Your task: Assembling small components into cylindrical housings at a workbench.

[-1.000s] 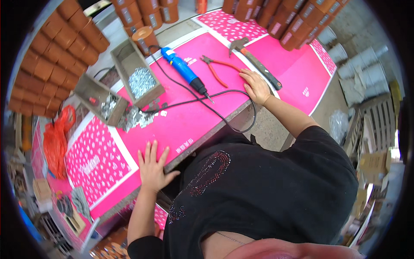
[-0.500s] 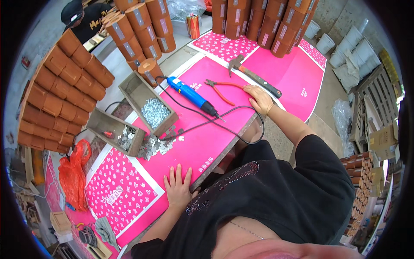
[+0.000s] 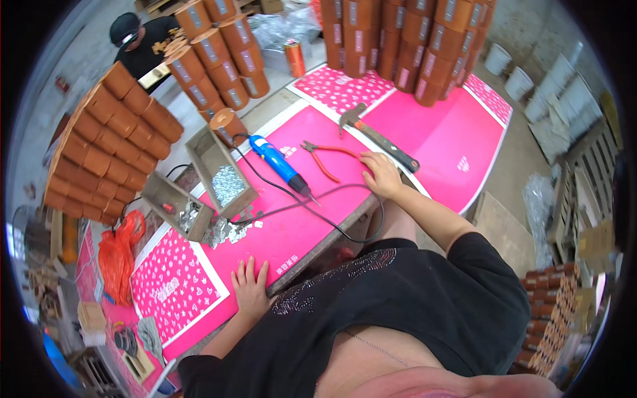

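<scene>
My left hand (image 3: 251,288) lies palm down with spread fingers on the pink sheet (image 3: 298,229) near the table edge, holding nothing. My right hand (image 3: 381,174) rests on the table, fingers stretched out, its fingertips by a handle end of the red-handled pliers (image 3: 310,146). Beside it loops a black cable (image 3: 383,219). A blue electric screwdriver (image 3: 275,161) lies between my hands, bit toward me. Beyond my right hand is a claw hammer (image 3: 391,150). Small metal plates (image 3: 229,232) are scattered beyond my left hand.
One wooden box (image 3: 250,198) holds silvery screws; another (image 3: 200,230) holds metal plates. Stacked brown cylinders (image 3: 109,142) rise at left, with more (image 3: 434,60) at the back. A red plastic bag (image 3: 116,265) lies left. A person in a cap (image 3: 125,28) is at far left.
The view has shifted a little, so the table's things appear slightly lower and mostly further left. Both hands stay at the same spots on the table.
</scene>
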### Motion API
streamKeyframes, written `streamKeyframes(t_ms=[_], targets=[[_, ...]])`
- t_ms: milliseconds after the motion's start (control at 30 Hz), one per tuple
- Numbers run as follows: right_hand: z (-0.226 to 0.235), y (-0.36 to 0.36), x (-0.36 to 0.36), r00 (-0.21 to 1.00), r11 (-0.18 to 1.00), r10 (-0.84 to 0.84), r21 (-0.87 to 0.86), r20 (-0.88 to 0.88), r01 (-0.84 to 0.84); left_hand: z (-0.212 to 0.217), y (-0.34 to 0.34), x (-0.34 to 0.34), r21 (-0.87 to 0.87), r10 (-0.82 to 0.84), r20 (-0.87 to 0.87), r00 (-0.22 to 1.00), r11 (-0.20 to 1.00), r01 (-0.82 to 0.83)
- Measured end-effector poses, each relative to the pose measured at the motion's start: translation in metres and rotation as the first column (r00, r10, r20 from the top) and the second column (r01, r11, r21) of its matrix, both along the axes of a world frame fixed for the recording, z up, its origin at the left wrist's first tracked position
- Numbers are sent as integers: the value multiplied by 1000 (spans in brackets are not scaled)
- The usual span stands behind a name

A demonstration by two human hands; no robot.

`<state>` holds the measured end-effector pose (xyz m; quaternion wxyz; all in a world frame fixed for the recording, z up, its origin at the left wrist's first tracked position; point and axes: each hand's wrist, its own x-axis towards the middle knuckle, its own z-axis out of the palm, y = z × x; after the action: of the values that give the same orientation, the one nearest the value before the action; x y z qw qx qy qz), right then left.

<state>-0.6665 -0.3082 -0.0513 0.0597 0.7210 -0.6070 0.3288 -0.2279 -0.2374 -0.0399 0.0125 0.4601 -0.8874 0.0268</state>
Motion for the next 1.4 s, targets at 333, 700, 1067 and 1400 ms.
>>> streamKeyframes(t_ms=[333, 700, 1067, 1400], targets=[[87, -249, -38, 920, 996, -50, -49, 389, 74, 21, -13, -62, 136, 153, -79, 985, 981, -141], [53, -484, -59, 768, 899, -421, 335, 483, 282, 27, -19, -58, 201, 199, -69, 978, 963, -182], [50, -473, -27, 785, 842, -532, 294, 317, 452, 30, -13, -55, 282, 216, -40, 976, 939, -196], [136, -401, -20, 764, 978, -135, -39, 631, 205, 28, -12, -53, 249, 201, -48, 978, 951, -183]])
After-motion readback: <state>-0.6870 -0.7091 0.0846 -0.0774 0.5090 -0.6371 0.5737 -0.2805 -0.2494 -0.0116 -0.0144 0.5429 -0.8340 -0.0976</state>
